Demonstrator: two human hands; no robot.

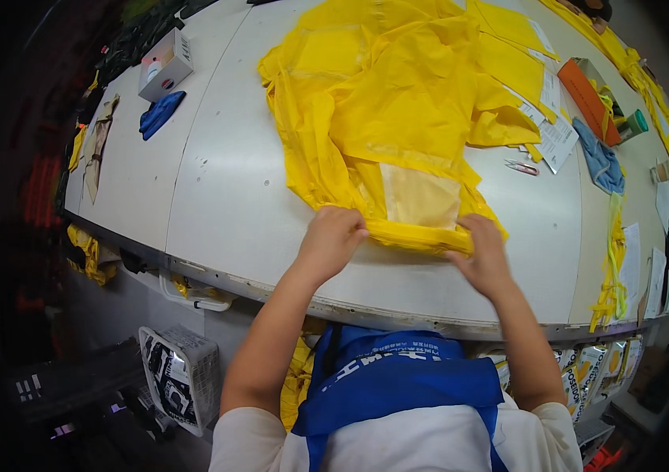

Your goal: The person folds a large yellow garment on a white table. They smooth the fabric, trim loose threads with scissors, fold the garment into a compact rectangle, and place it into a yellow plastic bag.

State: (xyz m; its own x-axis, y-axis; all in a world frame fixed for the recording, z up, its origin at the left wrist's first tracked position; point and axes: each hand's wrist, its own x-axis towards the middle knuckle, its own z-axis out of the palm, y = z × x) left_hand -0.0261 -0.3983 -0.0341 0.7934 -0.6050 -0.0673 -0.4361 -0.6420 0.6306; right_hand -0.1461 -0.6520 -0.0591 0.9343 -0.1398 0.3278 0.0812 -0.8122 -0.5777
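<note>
A large yellow garment [405, 102] of thin, shiny fabric lies spread and creased over the table in front of me. Its near edge is a gathered or folded band, with a paler see-through patch [423, 195] just behind it. The left end of that band is pinched in my left hand [333, 240], fingers closed. Toward the band's right end, my right hand [482, 252] grips it with the thumb on the near side and the fingers over the top. The band between both hands is drawn fairly straight along the table.
Right of the garment lie papers [559, 141], small snips [522, 167], a blue cloth [598, 156] and an orange box [589, 102]. A white box [165, 64] and dark blue cloth [163, 114] sit at far left. The metal table edge [366, 312] runs before me.
</note>
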